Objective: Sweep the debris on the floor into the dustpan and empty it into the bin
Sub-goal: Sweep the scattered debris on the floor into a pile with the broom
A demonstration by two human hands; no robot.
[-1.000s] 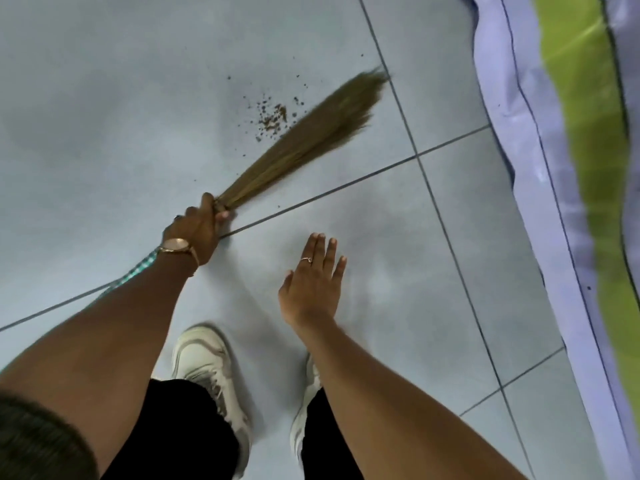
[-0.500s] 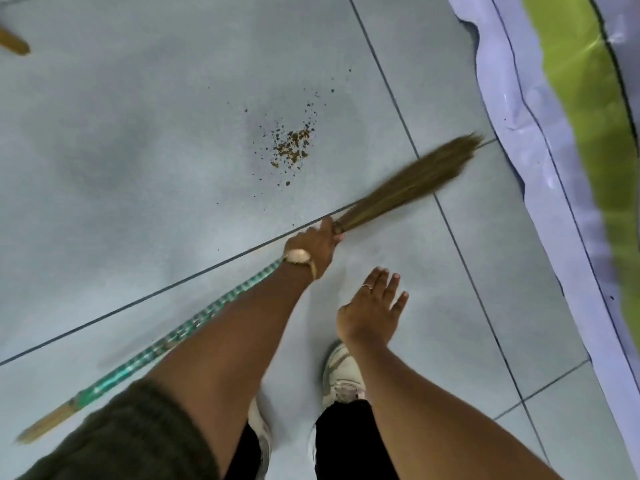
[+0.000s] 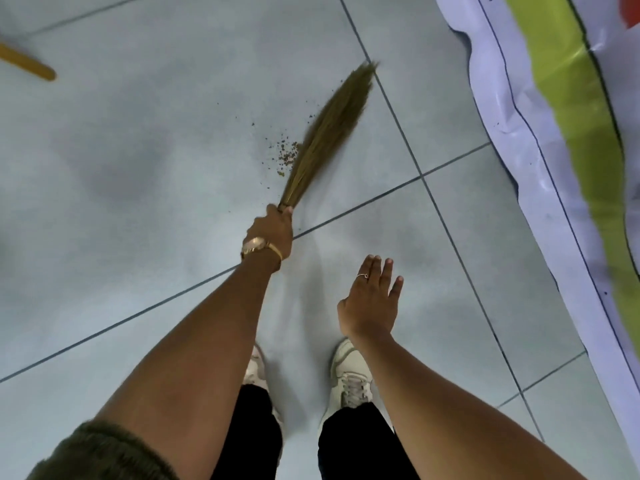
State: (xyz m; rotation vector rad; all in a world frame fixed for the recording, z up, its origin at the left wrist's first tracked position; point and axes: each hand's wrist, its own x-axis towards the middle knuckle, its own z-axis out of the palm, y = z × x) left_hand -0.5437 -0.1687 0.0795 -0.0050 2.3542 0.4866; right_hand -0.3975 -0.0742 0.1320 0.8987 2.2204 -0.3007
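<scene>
The left hand (image 3: 272, 228) is closed around the neck of the broom (image 3: 327, 133), its fingers (image 3: 277, 211) wrapped tightly at the point where the bristles are bound together. The bristle head extends up and to the right from the grip, blurred, with its tip near a tile joint in the floor (image 3: 138, 202). The debris (image 3: 285, 154), a small cluster of brown crumbs, lies on the grey tile touching the left edge of the bristles, with a few scattered specks further up and to the left. A gold watch (image 3: 254, 244) and a thin bangle sit on the left wrist. The right hand (image 3: 372, 299) hangs free over the floor, palm down, holding nothing, its fingers (image 3: 384, 271) extended and held close together; a ring is visible on one finger. Two white shoes (image 3: 349, 372) stand on the tile below the arms. A yellowish wooden stick (image 3: 27, 64) lies at the upper left edge. A white and lime-green sheet (image 3: 554, 98) covers the floor along the right side.
</scene>
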